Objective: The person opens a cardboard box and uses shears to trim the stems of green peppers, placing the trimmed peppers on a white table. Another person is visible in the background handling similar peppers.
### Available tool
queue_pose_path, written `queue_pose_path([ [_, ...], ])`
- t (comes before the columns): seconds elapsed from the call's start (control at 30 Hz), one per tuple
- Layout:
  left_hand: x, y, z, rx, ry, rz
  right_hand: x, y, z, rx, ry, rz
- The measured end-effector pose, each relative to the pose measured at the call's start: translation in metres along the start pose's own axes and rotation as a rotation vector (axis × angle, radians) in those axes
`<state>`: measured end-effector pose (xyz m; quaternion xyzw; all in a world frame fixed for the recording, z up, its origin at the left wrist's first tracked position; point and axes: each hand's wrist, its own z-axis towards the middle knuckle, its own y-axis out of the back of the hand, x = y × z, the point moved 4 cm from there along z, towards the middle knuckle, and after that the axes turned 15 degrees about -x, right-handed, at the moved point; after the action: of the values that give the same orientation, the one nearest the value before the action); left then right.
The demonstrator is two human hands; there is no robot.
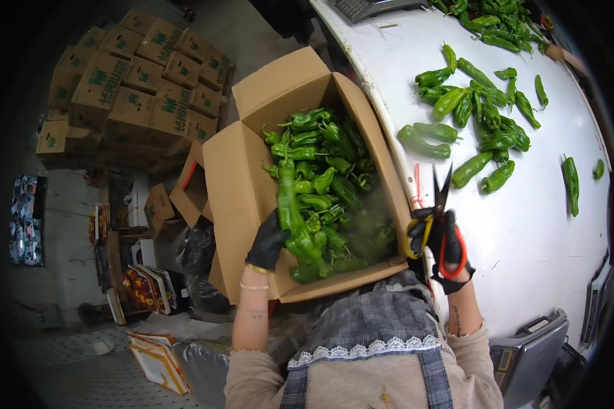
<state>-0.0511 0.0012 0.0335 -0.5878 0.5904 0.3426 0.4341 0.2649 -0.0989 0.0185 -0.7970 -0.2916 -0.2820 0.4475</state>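
My left hand, in a black glove, grips a long green pepper at the near left inside of an open cardboard box. Below that pepper, a wider green pepper overlaps the hand's side; whether it is held too cannot be told. Many green peppers fill much of the box, and its near right corner looks hazy. Over the table's edge my right hand, gloved in black, holds scissors with one yellow and one red handle. Their blades are slightly spread and point away from me.
Loose green peppers lie on the white table, with a larger pile at its far end, beside another person's hand. A scale stands near right. Stacked cartons rise at far left; black plastic lies left of the box.
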Motion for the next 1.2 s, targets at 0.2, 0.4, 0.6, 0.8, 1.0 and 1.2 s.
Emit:
queue_pose_path([
  [0.2,-0.018,-0.02,-0.035,0.032,-0.353,-0.576,-0.033,-0.023,-0.031,0.261,0.207,-0.564],
  [0.4,-0.003,-0.03,-0.053,-0.004,-0.288,-0.6,-0.029,-0.069,-0.022,0.384,0.71,-0.913],
  [0.6,0.005,-0.04,-0.062,0.1,-0.268,-0.634,-0.044,-0.06,-0.004,0.342,0.762,-0.907],
  [0.8,0.034,-0.027,-0.061,0.068,-0.309,-0.267,-0.054,-0.037,-0.015,0.203,0.012,-0.211],
  [1.0,0.051,-0.069,-0.047,0.22,-0.207,0.026,-0.028,-0.025,0.002,-0.049,-0.218,0.06],
  [1.2,0.064,-0.067,0.014,0.309,-0.161,0.177,0.044,0.063,0.038,-0.347,0.197,0.341],
])
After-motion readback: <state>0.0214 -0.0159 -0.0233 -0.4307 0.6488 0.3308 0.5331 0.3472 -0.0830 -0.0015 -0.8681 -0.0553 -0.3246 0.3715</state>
